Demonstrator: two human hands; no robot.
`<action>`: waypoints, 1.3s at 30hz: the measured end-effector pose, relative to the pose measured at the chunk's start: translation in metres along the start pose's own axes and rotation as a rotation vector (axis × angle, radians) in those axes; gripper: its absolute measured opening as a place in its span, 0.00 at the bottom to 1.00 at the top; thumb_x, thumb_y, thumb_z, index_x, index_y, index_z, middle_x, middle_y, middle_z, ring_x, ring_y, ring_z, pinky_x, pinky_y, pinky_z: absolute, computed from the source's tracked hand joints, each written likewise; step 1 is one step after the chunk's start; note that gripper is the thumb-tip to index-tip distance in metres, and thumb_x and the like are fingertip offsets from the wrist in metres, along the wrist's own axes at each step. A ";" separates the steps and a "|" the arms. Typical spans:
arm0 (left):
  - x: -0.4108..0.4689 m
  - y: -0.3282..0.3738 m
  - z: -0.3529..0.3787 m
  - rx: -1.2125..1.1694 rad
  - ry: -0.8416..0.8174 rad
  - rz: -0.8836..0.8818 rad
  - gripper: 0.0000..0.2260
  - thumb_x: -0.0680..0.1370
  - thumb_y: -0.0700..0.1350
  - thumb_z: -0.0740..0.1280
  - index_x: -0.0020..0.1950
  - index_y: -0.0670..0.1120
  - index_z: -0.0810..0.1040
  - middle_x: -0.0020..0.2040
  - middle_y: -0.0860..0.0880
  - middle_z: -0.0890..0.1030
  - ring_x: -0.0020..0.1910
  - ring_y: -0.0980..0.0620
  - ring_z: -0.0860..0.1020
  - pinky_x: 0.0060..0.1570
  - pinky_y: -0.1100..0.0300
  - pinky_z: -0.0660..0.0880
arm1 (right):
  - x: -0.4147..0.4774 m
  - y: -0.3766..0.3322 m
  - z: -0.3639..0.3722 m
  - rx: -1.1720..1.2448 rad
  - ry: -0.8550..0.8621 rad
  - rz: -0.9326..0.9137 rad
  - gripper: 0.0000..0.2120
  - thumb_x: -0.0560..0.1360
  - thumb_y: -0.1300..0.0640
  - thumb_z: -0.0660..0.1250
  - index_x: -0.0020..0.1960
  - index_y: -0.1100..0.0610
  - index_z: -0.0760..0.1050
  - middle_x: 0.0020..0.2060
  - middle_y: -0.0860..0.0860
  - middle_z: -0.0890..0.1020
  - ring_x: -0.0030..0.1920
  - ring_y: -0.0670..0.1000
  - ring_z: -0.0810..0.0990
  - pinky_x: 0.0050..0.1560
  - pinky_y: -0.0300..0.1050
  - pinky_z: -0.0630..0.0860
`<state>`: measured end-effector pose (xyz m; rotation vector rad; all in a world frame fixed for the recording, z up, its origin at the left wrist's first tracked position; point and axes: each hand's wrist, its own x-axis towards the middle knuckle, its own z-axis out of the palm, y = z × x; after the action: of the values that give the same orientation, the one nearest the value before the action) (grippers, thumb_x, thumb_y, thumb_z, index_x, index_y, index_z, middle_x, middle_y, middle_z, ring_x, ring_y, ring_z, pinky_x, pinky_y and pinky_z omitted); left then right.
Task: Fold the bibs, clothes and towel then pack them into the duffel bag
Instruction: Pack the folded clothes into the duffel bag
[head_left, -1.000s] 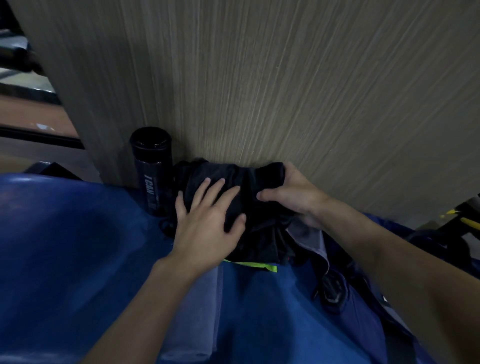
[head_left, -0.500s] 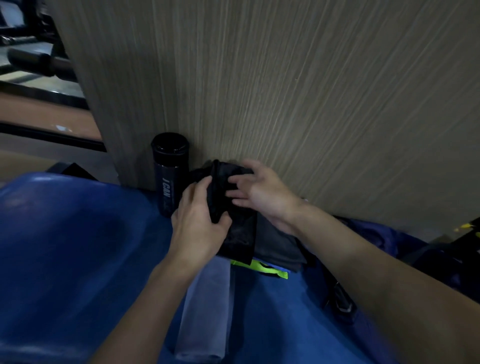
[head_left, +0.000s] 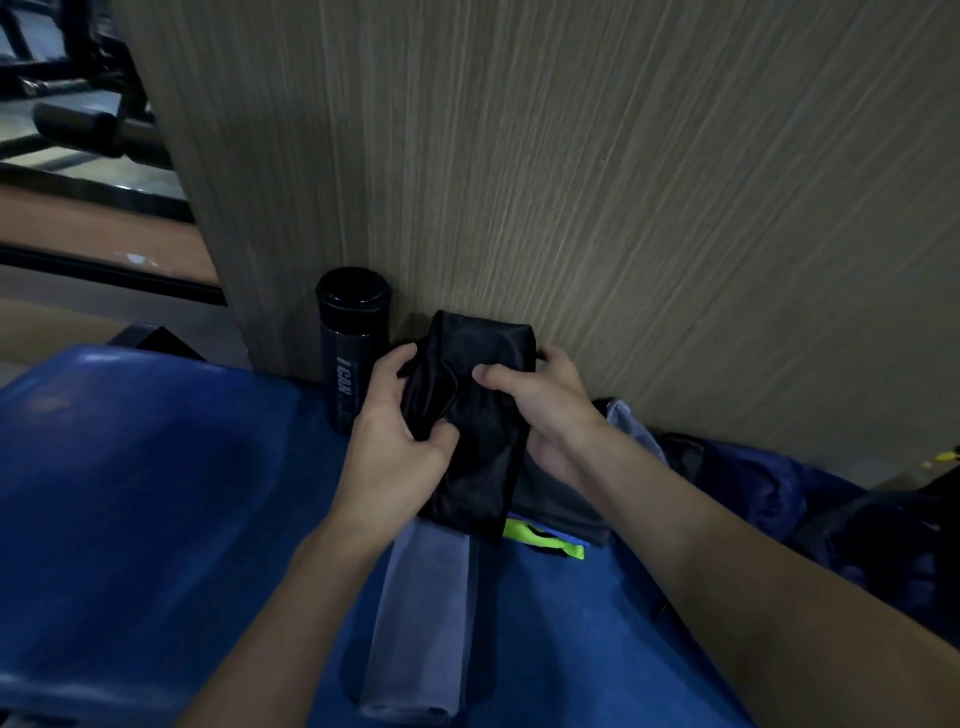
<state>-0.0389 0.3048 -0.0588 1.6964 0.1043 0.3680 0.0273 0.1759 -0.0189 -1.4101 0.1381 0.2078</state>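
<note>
A black garment (head_left: 480, 415), folded into a narrow upright bundle, is held up against the wooden panel. My left hand (head_left: 395, 441) grips its left edge with curled fingers. On its right side my right hand (head_left: 540, 410) holds it, thumb on the front and fingers behind. Under the bundle lie a dark grey folded cloth (head_left: 561, 506) and a neon green bib (head_left: 543, 538). A folded grey towel (head_left: 421, 623) lies lengthwise on the blue mat below. The dark blue duffel bag (head_left: 810, 499) sits at the right, partly hidden by my right forearm.
A black bottle (head_left: 352, 343) stands against the wooden panel (head_left: 571, 182), just left of the bundle. The blue mat (head_left: 156, 493) spreads to the left and front. Gym equipment (head_left: 78, 119) shows at the far upper left.
The black garment lay spread flat under both hands; it has been folded over to the left into a narrow bundle and lifted, both hands now gripping its sides.
</note>
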 end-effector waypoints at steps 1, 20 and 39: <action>-0.002 0.003 0.001 -0.009 0.026 0.011 0.30 0.76 0.39 0.71 0.75 0.53 0.64 0.62 0.56 0.76 0.58 0.65 0.76 0.59 0.70 0.73 | -0.005 -0.003 0.000 0.030 -0.007 -0.020 0.26 0.69 0.67 0.76 0.62 0.58 0.69 0.53 0.57 0.82 0.51 0.57 0.84 0.50 0.57 0.82; -0.070 0.128 0.095 0.140 -0.500 0.155 0.17 0.71 0.45 0.78 0.58 0.54 0.80 0.50 0.60 0.85 0.50 0.62 0.82 0.49 0.65 0.79 | -0.145 -0.038 -0.179 0.195 0.049 -0.328 0.34 0.69 0.65 0.76 0.70 0.48 0.66 0.64 0.52 0.77 0.63 0.50 0.78 0.56 0.46 0.79; -0.120 0.152 0.274 0.983 -1.249 0.651 0.28 0.69 0.53 0.76 0.48 0.53 0.55 0.36 0.51 0.78 0.34 0.52 0.78 0.40 0.44 0.75 | -0.219 0.011 -0.354 -0.550 0.043 -0.454 0.20 0.63 0.57 0.81 0.48 0.53 0.73 0.63 0.43 0.73 0.64 0.38 0.72 0.57 0.33 0.69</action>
<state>-0.0912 -0.0127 0.0358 2.6021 -1.4051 -0.4184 -0.1790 -0.1861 -0.0365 -1.9501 -0.2226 -0.1775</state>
